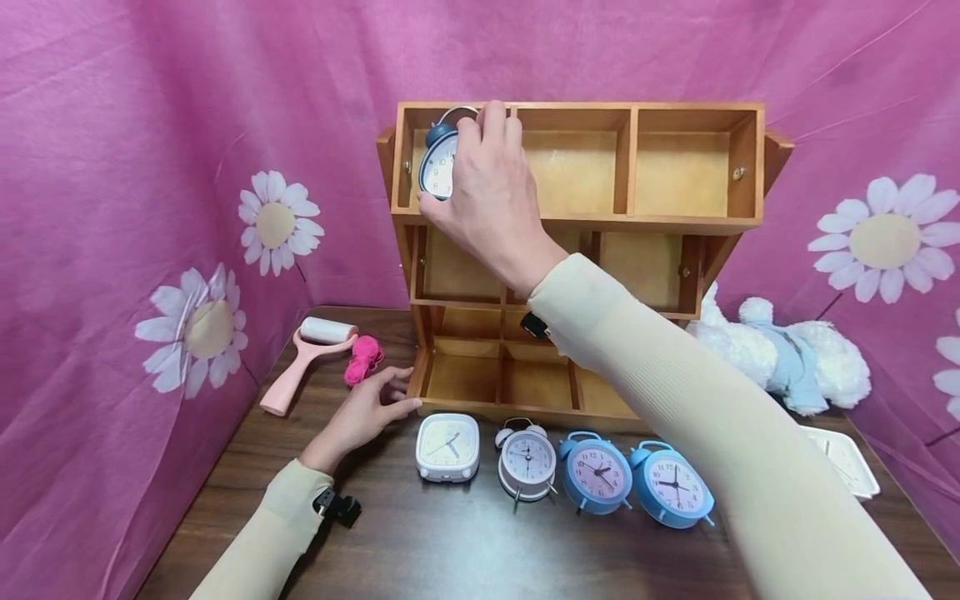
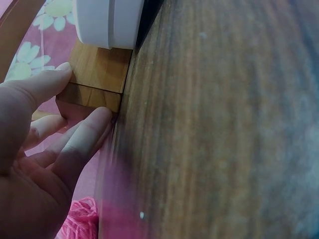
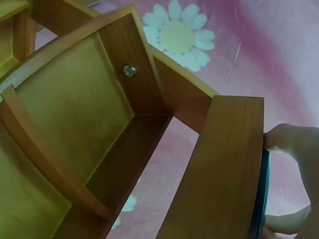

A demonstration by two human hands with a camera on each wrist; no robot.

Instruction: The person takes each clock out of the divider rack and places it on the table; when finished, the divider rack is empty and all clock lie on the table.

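My right hand grips a dark blue twin-bell alarm clock at the top left compartment of a tiered wooden shelf. The hand covers the right part of its dial. In the right wrist view only a dark edge of the clock shows beside the wooden front, with the thumb and fingers on it. Down at the shelf's lower left corner, my left hand holds the frame. Its thumb and fingers pinch the wooden corner in the left wrist view.
Before the shelf stand a square white clock, a white twin-bell clock and two light blue clocks. Left are a pink lint roller and pink yarn. A white plush toy and white tray lie right.
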